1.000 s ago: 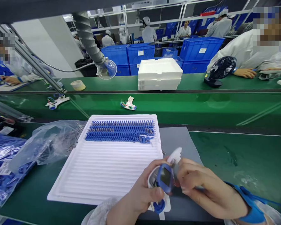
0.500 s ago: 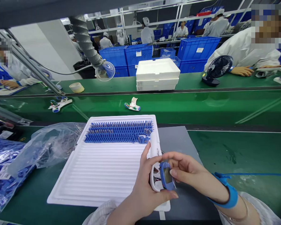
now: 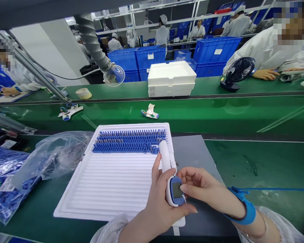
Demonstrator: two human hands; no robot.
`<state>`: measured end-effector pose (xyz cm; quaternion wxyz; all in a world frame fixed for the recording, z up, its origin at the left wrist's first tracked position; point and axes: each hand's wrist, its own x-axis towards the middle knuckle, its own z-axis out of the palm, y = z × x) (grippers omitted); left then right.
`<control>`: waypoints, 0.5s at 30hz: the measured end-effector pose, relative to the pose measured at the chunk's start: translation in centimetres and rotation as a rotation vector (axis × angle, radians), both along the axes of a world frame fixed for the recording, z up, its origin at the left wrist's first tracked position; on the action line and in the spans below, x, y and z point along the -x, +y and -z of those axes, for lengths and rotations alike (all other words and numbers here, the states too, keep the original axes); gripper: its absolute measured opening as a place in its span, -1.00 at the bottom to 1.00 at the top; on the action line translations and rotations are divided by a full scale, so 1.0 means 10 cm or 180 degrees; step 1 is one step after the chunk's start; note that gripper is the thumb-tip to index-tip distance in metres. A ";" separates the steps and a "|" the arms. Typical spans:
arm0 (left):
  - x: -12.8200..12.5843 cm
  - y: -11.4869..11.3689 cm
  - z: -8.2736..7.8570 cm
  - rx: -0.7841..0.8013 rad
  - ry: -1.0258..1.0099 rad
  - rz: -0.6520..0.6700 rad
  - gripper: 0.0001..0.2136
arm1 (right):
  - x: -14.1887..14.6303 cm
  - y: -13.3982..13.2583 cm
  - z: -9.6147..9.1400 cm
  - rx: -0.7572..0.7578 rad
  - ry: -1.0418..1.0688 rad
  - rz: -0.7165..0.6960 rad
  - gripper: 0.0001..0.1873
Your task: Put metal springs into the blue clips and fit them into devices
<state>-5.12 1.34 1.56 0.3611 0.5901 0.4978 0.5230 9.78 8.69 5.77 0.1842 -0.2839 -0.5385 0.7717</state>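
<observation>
My left hand (image 3: pixel 159 199) wraps round a white handheld device (image 3: pixel 165 156) that looks like an infrared thermometer, its long handle pointing away from me over the tray's right edge. On the device's near end sits a blue screen cover (image 3: pixel 176 193) with a grey display. My right hand (image 3: pixel 200 185) pinches the right edge of this cover, thumb on the display's side and fingers curled behind. Left of the hands lies a white ribbed tray (image 3: pixel 111 189), with rows of small blue parts (image 3: pixel 129 141) with metal pieces in its far grooves.
A grey mat (image 3: pixel 192 152) lies under the tray's right side. Plastic bags (image 3: pixel 60 152) are at left. Beyond, a green conveyor (image 3: pixel 218 114) carries white wired parts (image 3: pixel 150 112). White trays (image 3: pixel 171 81), a fan (image 3: pixel 239 74) and an extraction hose (image 3: pixel 93 44) are farther back, with co-workers around.
The blue screen cover, tilted off the white housing with wires showing before, now lies against it and hides the wires. The device has turned slightly. White parts on the conveyor have shifted right.
</observation>
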 end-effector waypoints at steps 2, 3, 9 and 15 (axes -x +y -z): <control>0.00 0.00 0.01 0.0000 0.0059 0.0010 -0.25 | 0.01 -0.01 0.01 0.0038 -0.0024 -0.0021 -0.66; 0.00 0.00 0.01 0.0007 0.0090 0.0010 -0.26 | 0.01 -0.01 0.02 0.0059 -0.0002 -0.0036 -0.66; -0.01 -0.02 -0.05 -0.0297 0.0476 0.0141 -0.45 | 0.02 -0.02 0.07 0.0185 0.0232 -0.0082 -0.63; -0.02 0.00 -0.05 -0.0567 0.0603 0.0226 -0.38 | 0.08 -0.03 0.10 0.0268 0.0381 -0.0095 -0.62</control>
